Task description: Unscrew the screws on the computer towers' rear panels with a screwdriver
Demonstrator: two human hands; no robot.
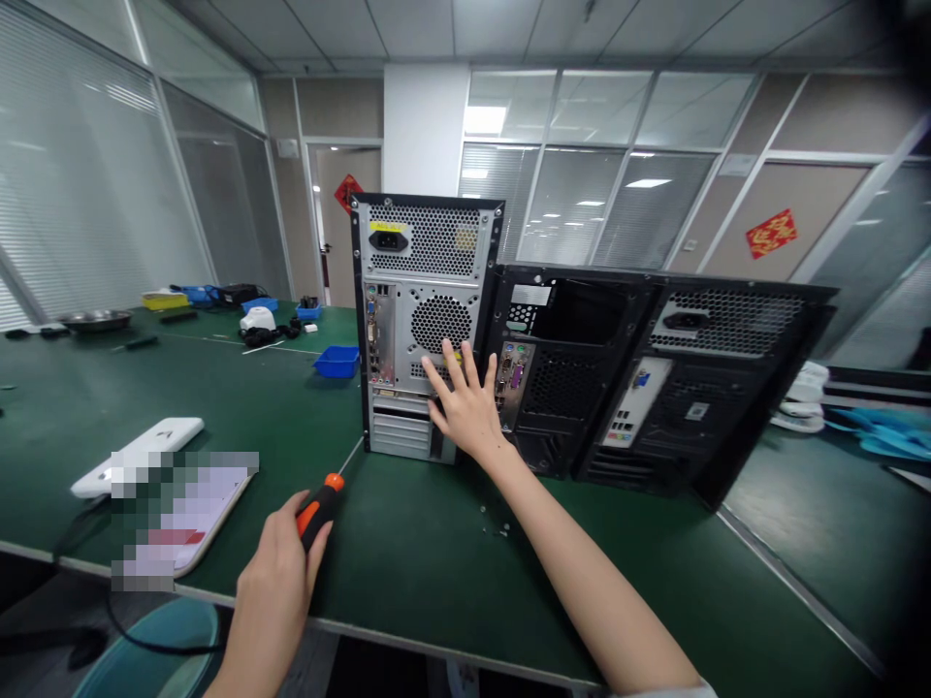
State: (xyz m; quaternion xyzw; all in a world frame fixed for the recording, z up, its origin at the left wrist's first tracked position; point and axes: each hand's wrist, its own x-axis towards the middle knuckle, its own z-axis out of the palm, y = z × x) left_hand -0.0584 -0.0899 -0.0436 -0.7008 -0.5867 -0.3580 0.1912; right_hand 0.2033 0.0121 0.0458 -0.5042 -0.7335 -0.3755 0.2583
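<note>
My left hand (280,567) is closed round the orange and black handle of a screwdriver (320,506), whose thin shaft points toward the base of a silver-backed computer tower (422,291). My right hand (465,402) is open, fingers spread, pressed flat against the lower rear panel of that tower. The tower stands upright on the green table (407,562). A few small screws (495,523) lie on the table just in front of my right forearm.
Two black computer towers (567,368) (713,388) stand to the right of the silver one. A phone and a white device (138,456) lie at the near left. A blue bin (337,362), tools and trays sit further back left.
</note>
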